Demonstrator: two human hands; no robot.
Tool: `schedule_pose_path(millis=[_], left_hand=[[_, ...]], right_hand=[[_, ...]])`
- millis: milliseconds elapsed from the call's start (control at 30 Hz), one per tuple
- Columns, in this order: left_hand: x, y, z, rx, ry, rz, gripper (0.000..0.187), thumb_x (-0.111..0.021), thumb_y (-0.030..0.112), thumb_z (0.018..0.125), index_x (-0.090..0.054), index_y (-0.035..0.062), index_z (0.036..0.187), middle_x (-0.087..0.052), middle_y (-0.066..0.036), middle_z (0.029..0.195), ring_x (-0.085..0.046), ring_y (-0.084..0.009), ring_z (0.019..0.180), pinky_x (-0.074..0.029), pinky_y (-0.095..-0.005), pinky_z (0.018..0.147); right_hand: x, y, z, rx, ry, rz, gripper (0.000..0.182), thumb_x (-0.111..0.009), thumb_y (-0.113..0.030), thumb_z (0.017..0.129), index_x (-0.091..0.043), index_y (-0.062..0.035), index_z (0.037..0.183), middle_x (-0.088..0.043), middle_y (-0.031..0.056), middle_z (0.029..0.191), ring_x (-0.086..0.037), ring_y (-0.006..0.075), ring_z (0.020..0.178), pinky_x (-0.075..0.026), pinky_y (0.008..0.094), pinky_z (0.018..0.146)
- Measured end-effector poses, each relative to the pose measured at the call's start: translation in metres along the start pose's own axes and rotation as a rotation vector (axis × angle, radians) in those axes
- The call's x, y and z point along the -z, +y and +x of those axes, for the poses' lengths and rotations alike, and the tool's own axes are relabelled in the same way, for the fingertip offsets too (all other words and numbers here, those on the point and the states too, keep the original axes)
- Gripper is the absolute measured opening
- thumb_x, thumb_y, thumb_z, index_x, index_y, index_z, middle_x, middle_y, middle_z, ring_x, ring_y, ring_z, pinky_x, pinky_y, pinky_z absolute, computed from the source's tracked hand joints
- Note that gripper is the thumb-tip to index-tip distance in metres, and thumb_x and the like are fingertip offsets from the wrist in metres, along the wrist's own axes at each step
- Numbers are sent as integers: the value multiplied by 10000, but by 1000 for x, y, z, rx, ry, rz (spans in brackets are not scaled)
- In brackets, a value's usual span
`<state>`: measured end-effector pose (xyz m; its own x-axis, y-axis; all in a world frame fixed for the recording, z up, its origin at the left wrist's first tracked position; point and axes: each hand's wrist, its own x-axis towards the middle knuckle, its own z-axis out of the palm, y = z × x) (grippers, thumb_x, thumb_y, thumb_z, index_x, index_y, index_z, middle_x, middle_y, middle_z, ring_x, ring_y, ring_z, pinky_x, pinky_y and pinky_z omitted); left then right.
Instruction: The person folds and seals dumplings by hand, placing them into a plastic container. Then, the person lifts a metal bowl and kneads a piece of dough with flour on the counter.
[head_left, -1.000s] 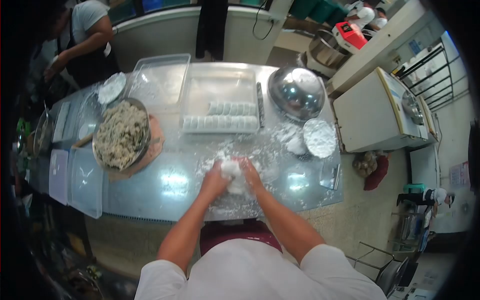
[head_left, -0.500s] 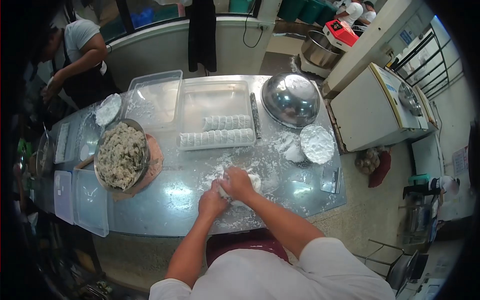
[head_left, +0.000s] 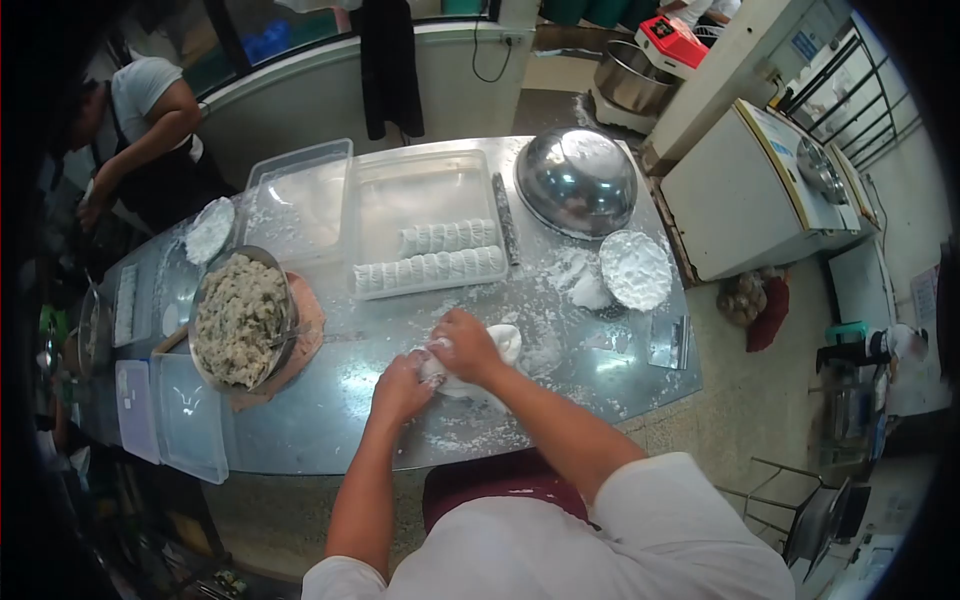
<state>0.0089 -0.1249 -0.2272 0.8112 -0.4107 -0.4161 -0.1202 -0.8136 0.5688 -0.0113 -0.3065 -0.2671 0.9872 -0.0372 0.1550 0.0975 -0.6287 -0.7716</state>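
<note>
Two hands worked on the floured steel table [head_left: 330, 400], beside the bowl of filling [head_left: 240, 318] and tray [head_left: 420, 200] of rolls: the right hand [head_left: 465, 347] pressed flat on the dough [head_left: 503, 343], the left hand [head_left: 400, 388] curled around its near edge.
</note>
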Motion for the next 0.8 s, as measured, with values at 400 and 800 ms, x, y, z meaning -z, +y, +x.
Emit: schedule_pose_path(millis=[400, 800], left_hand=[[-22, 22, -7, -15, -14, -335, 533, -750, 247, 862, -536, 42, 1305, -677, -255, 1180, -652, -427, 1126, -524, -458, 937], [-18, 2, -6, 48, 9, -198, 790, -700, 173, 830, -363, 125, 1543, -695, -301, 1042, -675, -485, 969, -550, -505, 860]], right_hand=[[2, 8, -55, -327, 22, 522, 383, -588, -353, 1008, -609, -30, 1213, -553, 195, 1378, -473, 365, 1334, -276, 499, 1174], [-5, 0, -3, 196, 138, -351, 276, -734, -244, 787, -664, -99, 1012, -634, 110, 1105, -581, 324, 1074, -429, 478, 934]])
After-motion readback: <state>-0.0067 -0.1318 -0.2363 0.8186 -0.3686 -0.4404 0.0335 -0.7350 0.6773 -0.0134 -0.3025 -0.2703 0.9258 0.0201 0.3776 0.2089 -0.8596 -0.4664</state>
